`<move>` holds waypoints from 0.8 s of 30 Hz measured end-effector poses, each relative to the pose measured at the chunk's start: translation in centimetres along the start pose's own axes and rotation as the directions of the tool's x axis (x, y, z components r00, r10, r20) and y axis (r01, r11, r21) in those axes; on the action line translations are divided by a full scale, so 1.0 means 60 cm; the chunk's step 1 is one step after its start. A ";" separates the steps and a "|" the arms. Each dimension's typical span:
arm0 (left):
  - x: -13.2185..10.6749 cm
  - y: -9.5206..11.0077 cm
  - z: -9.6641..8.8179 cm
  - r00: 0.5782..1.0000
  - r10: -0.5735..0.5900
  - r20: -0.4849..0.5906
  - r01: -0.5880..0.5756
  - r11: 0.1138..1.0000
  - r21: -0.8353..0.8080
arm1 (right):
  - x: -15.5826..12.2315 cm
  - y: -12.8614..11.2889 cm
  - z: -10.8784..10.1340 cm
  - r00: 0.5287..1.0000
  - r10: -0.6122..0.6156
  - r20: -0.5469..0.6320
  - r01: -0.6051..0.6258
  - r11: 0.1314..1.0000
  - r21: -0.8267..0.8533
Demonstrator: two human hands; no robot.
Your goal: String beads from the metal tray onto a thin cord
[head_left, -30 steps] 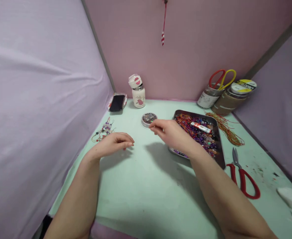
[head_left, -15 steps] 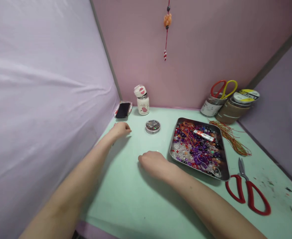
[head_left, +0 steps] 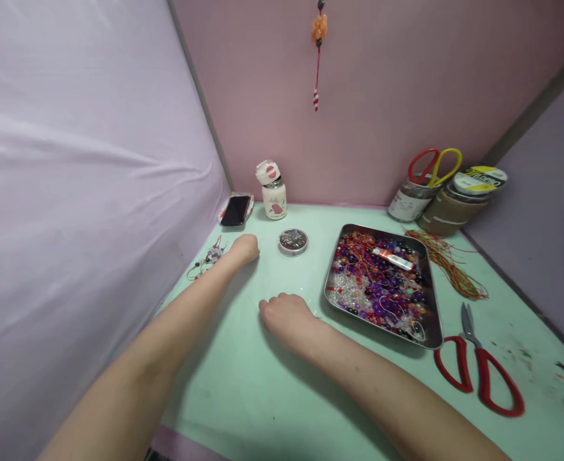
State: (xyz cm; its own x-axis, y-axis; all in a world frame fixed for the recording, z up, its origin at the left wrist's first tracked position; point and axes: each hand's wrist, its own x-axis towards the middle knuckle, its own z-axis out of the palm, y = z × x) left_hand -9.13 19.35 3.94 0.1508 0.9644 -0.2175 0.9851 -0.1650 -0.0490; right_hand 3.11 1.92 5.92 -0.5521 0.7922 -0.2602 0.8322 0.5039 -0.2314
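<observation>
My left hand [head_left: 244, 248] is stretched out over the green table [head_left: 262, 384], closed in a loose fist, with what it grips hidden. It lies between a small beaded piece [head_left: 208, 259] by the left wall and a round clear spool tin [head_left: 292, 241]. My right hand [head_left: 287, 315] rests knuckles up on the table with its fingers curled under. It sits just left of a metal tray [head_left: 433, 320] full of mixed beads and orange cord. A faint clear thread seems to arc past the right hand.
A phone [head_left: 236, 210] and a small white bottle [head_left: 273, 192] stand at the back left. Red scissors [head_left: 478, 374] lie right of the tray, with loose cord [head_left: 449, 264] behind them. Cans holding scissors [head_left: 418, 186] and a roll [head_left: 459, 202] fill the back right corner. A tasselled ornament [head_left: 318, 38] hangs on the wall.
My left hand reached out to the far left, then drew slightly right, uncovering the beaded piece. My right hand pulled back from the spool tin to the table beside the tray.
</observation>
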 end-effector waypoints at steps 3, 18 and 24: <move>-0.004 -0.002 0.001 1.000 -0.007 -0.018 0.007 1.000 -0.019 | 0.000 0.000 0.001 1.000 -0.004 0.008 0.004 1.000 -0.006; -0.021 -0.001 0.005 0.997 -0.069 -0.040 0.069 0.998 -0.011 | -0.005 -0.001 -0.002 1.000 0.007 -0.006 -0.007 1.000 0.005; -0.011 0.013 0.011 0.995 -0.079 -0.067 0.077 0.996 -0.042 | -0.004 0.000 0.000 1.000 -0.016 -0.015 0.016 1.000 0.009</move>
State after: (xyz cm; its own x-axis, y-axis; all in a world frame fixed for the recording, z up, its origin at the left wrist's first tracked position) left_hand -8.51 18.47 3.39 0.0773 0.9860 -0.1476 0.9963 -0.0819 -0.0249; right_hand 3.27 1.73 5.95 -0.5647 0.7890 -0.2421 0.8224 0.5137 -0.2443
